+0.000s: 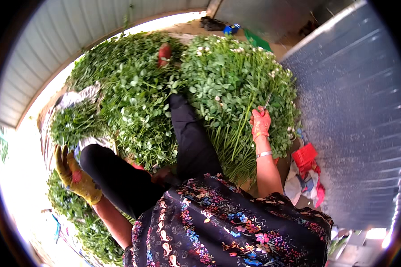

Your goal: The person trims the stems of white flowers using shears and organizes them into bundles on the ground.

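Note:
My right hand (pixel 260 123), in an orange-pink glove, is closed around a tool with a thin, pointed metal blade (pixel 268 100); the handle is hidden in the grip. It is over a thick heap of cut leafy stems (pixel 236 75) with small white blooms, and one long pale stem (pixel 246 124) lies just left of the hand. To the left, my left hand (pixel 78 178) wears a yellow glove with a reddish patch. Its fingers are stretched out and hold nothing. It is raised beside my bent left knee, above more leafy stems (pixel 71 209).
Another green heap (pixel 133 98) spreads left of my outstretched leg (pixel 187 129). A red rounded thing (pixel 164 54) pokes from the leaves. A dark metal wall (pixel 352 107) stands right, with a red plastic basket (pixel 304 156) near it. A corrugated wall (pixel 67 49) curves across the upper left.

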{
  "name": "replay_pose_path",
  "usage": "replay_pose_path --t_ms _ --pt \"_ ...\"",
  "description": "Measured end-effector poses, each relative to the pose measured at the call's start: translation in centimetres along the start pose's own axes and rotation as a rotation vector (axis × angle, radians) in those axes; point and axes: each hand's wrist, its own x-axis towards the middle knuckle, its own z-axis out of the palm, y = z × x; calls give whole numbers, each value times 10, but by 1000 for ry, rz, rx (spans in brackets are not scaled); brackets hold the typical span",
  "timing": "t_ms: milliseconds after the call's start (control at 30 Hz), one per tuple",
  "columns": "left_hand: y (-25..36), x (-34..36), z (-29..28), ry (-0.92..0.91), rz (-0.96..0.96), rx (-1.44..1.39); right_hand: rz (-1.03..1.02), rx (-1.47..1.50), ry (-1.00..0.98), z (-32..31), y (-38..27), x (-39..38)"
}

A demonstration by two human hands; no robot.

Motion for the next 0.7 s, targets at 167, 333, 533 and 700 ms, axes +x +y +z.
replay_pose_path --t_ms 167,333,533,700 --pt "18 -43 104 -285 -36 -77 2 -108 22 -16 40 35" --pt "2 -97 143 -616 -205 -139 24 -10 -42 18 49 10" --pt "15 -135 201 -975 -302 -50 -202 27 47 2 20 -5" --pt "23 -162 267 -1221 -467 -263 -286 44 -2 -9 1 -53"
